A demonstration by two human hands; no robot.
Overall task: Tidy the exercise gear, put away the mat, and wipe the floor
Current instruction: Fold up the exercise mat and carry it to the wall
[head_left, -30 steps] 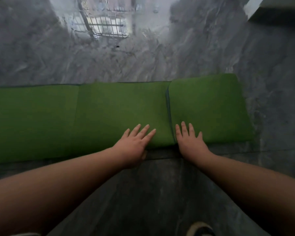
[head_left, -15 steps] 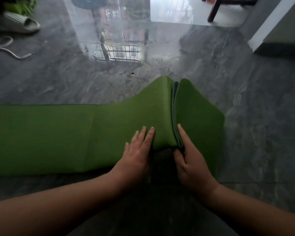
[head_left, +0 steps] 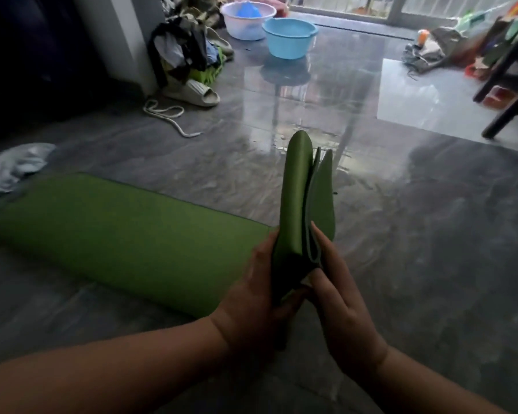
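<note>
Green mat (head_left: 126, 234) flat on grey floor (head_left: 416, 234), long axis running left-right; right end folded up, standing on edge, pointing away. Left hand (head_left: 251, 294) & right hand (head_left: 338, 297): grips clamped on fold from both sides. Far back: white basin (head_left: 248, 20) w/ blue item inside, light-blue basin (head_left: 289, 38).

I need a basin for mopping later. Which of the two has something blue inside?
The white basin, farther back beside the clothes pile; the nearer light-blue basin looks empty.

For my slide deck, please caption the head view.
Both hands, left hand and right hand, fold a green mat upright.
</note>
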